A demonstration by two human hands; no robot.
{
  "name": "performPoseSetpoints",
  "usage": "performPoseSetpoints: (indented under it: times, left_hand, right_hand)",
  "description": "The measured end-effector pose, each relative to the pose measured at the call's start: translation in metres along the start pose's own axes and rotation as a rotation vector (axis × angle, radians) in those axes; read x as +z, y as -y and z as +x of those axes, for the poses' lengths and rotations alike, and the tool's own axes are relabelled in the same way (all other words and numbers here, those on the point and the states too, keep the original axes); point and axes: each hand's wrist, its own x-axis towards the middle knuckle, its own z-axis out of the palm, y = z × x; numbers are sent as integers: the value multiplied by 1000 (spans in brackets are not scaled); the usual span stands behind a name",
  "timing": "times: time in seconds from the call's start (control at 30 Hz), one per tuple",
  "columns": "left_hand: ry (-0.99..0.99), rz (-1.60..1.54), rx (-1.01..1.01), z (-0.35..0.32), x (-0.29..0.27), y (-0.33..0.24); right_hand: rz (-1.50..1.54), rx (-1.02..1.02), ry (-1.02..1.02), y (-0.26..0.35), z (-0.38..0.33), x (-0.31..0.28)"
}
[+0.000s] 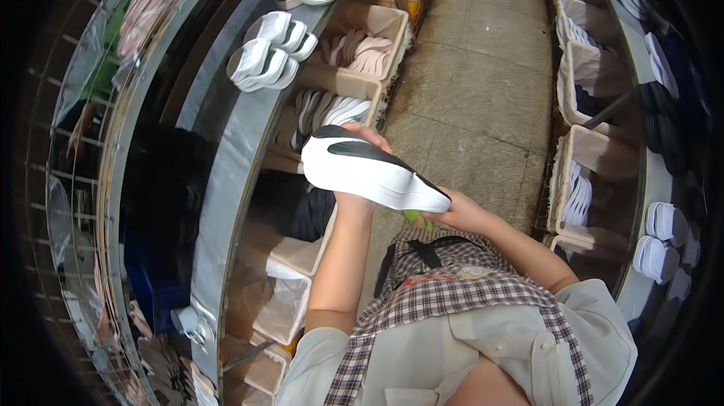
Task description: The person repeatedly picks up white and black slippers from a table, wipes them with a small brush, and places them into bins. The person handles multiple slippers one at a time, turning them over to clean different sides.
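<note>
In front of my chest I hold white shoe soles (366,176) with black parts along their upper edge, seemingly a pair laid together. My left hand (367,136) grips them from beneath near the broad end, its fingertips showing over the far edge and the palm hidden behind the white side. The narrower end rests in my right hand (455,214), whose fingers close around it from below. Something bright green (416,216) shows just under that end, at my right fingers; I cannot make out what it is.
On the metal shelf (226,161) to my left stand stacked white soles (264,66). Lined bins below hold pink soles (369,55), grey and white soles (328,109) and black ones (313,213). More bins (596,153) and a shelf with white soles (656,259) line the right. A tiled aisle (483,66) runs between.
</note>
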Motion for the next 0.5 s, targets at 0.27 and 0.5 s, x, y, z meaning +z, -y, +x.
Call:
performPoseSetpoints:
  times: [0.27, 0.5]
  left_hand:
    - [130, -109, -46, 66, -20, 36]
    - [165, 190, 65, 131, -49, 50]
  right_hand:
    - [-69, -36, -155, -12, 52, -28]
    - [358, 317, -118, 5, 135, -62]
